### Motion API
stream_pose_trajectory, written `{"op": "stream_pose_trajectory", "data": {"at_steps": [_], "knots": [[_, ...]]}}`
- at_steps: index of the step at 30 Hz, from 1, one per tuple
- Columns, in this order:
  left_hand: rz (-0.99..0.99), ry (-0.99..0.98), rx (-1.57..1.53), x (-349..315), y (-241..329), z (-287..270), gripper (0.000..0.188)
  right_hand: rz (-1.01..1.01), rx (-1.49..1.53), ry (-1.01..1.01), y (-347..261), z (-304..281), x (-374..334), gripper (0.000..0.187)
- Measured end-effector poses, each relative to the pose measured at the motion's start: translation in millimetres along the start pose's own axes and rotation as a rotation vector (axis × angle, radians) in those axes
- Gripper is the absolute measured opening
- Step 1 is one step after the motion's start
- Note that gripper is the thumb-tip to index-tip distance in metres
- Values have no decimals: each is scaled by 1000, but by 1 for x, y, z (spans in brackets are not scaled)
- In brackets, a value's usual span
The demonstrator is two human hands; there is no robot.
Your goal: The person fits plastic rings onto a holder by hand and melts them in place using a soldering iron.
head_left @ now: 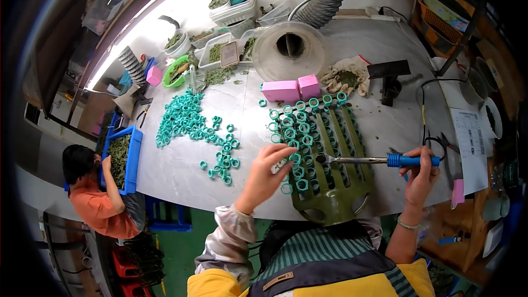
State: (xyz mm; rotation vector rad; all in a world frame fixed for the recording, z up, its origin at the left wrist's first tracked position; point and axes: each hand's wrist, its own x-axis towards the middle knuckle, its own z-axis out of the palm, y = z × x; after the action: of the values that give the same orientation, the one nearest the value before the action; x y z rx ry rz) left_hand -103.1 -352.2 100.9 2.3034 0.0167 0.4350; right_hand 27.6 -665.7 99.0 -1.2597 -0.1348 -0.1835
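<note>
My right hand is wrapped around the blue handle of a soldering iron. Its metal shaft points left, and its broad dark tip is above an olive-green slatted frame. Many teal rings stand along the frame's bars. My left hand is at the frame's left edge with its fingers curled together, pinching at a teal ring. Something whitish shows at its fingers, too small to name. A loose pile of teal rings lies to the left on the grey table.
Two pink blocks sit behind the frame, near a clear round hood. A black stand, a cloth bag, pliers and a printed sheet lie rightward. At left, another person handles a blue crate.
</note>
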Motion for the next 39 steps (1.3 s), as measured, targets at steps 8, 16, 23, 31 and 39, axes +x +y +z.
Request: {"op": "stream_pose_trajectory", "data": {"at_steps": [8,16,23,31,39], "knots": [[136,-39,91,23,-1,46,33,26,75,-61,17,8,-4,31],[125,-79,124,24,1,45,31,33,31,7,1,-1,-2,31],[-49,109,430,1,-53,-25,37,34,55,8,-5,-7,1,31],[-108,9,839,-58,-106,-58,30,7,22,-15,-7,-4,0,32],[-431,172,-112,-41,-57,-39,19,7,3,-16,-9,-8,-2,32]]}}
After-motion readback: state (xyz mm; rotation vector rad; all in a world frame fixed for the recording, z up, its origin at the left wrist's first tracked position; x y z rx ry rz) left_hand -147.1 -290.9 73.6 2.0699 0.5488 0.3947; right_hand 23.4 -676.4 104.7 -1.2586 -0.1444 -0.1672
